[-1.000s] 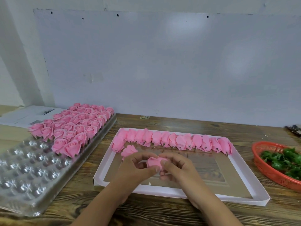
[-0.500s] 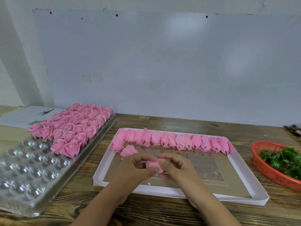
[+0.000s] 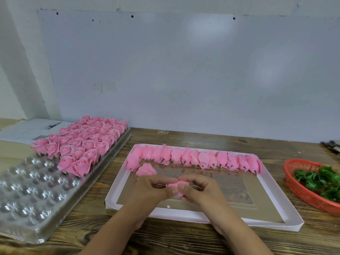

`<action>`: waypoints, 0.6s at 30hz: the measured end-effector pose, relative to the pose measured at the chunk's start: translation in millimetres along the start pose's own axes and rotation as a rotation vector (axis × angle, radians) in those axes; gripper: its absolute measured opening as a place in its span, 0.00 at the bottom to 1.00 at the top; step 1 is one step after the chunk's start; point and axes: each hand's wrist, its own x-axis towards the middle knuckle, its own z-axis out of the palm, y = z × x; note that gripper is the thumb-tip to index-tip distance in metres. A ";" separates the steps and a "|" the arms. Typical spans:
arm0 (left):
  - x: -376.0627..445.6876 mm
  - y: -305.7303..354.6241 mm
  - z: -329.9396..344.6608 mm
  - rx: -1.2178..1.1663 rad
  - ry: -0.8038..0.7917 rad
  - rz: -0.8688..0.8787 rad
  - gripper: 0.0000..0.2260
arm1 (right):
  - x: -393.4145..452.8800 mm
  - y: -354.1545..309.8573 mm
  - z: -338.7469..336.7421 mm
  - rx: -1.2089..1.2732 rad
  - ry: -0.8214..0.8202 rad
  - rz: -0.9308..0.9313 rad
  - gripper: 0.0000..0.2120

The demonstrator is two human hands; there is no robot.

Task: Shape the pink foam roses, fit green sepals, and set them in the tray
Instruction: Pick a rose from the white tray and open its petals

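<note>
My left hand (image 3: 152,190) and my right hand (image 3: 200,190) meet over the pink box lid (image 3: 184,215), both pinching one pink foam rose (image 3: 177,187) between thumbs and fingertips. Most of that rose is hidden by my fingers. A row of closed pink rose buds (image 3: 195,159) lies along the lid's far edge, with one loose bud (image 3: 146,169) just beyond my left hand. Green sepals (image 3: 320,181) fill a red basket (image 3: 301,192) at the right. The clear plastic cell tray (image 3: 27,192) at the left holds several finished roses (image 3: 82,142) in its far half.
A paper-covered box (image 3: 24,129) lies behind the cell tray at the far left. Dark metal tools (image 3: 331,145) poke in at the right edge. A pale board on the wall (image 3: 184,70) backs the wooden table (image 3: 184,240).
Both hands stayed over the lid, working the rose; my fingers have closed further round it, so less of it shows now.
</note>
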 end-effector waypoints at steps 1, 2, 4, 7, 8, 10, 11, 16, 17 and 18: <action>-0.6 0.5 0.6 0.005 0.001 0.000 0.11 | -0.5 -1.1 -0.2 -0.019 -0.007 0.004 0.08; -1.1 1.0 1.2 0.009 0.007 -0.002 0.11 | -0.8 -2.4 -1.0 -0.047 -0.023 0.005 0.08; -1.0 1.6 1.0 0.002 0.038 -0.021 0.11 | 1.4 -5.9 -6.8 -0.197 -0.012 -0.033 0.09; -0.3 1.4 0.0 -0.024 0.067 -0.055 0.10 | 4.5 -20.6 -29.2 -0.340 0.215 -0.146 0.09; -0.4 1.7 0.0 -0.029 0.068 -0.061 0.10 | 4.7 -28.3 -40.6 -0.334 0.297 -0.160 0.11; -0.9 2.5 0.1 -0.027 0.066 -0.070 0.10 | 2.8 -43.7 -67.8 -0.405 0.436 -0.165 0.15; -1.2 2.6 0.2 -0.029 0.066 -0.071 0.09 | 2.9 -49.4 -84.8 -0.495 0.514 -0.174 0.15; -1.6 2.8 0.5 -0.038 0.060 -0.076 0.09 | 6.2 -60.6 -204.4 -1.050 0.812 0.149 0.11; -1.8 2.6 0.4 -0.037 0.062 -0.078 0.09 | 7.4 -60.9 -226.3 -1.088 0.819 0.262 0.08; -2.0 2.5 0.4 -0.036 0.064 -0.079 0.09 | 8.8 -60.5 -245.5 -1.121 0.818 0.372 0.06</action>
